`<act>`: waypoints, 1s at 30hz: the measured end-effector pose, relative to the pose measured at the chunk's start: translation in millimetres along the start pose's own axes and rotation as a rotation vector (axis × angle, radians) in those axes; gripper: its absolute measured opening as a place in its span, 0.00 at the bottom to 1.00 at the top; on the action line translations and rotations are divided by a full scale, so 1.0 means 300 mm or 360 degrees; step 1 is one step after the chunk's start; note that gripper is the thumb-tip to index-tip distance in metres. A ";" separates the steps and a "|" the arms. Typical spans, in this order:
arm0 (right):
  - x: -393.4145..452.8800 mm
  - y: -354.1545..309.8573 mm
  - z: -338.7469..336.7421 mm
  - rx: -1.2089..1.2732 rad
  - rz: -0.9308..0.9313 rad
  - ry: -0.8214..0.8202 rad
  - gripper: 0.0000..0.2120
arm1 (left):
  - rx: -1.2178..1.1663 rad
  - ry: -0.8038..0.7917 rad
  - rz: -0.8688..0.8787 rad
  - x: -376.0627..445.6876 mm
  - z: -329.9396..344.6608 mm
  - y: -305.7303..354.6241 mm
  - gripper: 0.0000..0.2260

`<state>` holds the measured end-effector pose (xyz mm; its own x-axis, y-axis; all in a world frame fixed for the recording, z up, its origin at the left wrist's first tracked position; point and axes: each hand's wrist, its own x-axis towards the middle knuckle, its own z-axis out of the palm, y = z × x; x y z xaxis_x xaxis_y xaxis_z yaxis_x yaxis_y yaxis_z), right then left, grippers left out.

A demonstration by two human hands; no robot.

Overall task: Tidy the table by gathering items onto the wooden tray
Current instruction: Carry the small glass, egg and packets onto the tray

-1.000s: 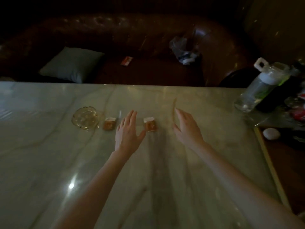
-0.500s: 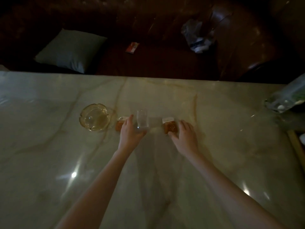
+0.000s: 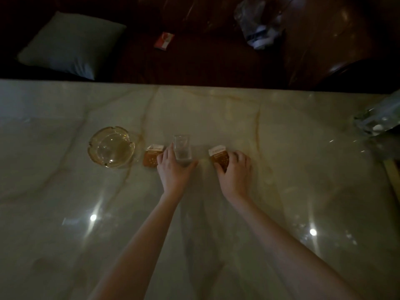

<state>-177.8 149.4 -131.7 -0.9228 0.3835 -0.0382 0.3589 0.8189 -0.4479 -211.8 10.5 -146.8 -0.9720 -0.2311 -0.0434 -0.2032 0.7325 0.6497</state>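
Note:
A small clear glass (image 3: 183, 150) stands upright mid-table, and my left hand (image 3: 174, 169) is wrapped around its base. To its right lies an orange-brown packet with a white top (image 3: 218, 156); my right hand (image 3: 234, 169) grips its near side. A second, similar packet (image 3: 152, 157) lies just left of my left hand. Further left sits a round amber glass ashtray (image 3: 111, 147). A strip of wooden edge (image 3: 392, 176), possibly the tray, shows at the far right.
The marble table (image 3: 281, 202) is glossy with light spots. A plastic bottle (image 3: 378, 120) lies at the right edge. Behind the table stands a dark leather sofa with a grey cushion (image 3: 71, 45), a red packet (image 3: 163, 40) and a crumpled plastic bag (image 3: 257, 24).
Both hands reached forward from open and hovering. My left hand has closed around the glass and my right hand on the right packet. The camera tilted downward.

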 end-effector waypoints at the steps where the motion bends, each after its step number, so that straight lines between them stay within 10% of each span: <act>1: 0.000 0.004 -0.002 0.0008 -0.0006 -0.0004 0.21 | 0.0001 0.0001 0.0008 0.007 -0.001 -0.001 0.33; 30: 0.010 0.225 -0.288 0.1259 0.0424 -0.0144 0.10 | -0.0180 -0.0031 0.0272 -0.236 -0.051 0.272 0.21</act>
<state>-144.2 242.7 -84.8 -0.8407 0.4586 -0.2879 0.3933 0.1517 -0.9068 -157.9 76.8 -79.1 -0.9935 -0.0965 0.0607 -0.0218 0.6833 0.7298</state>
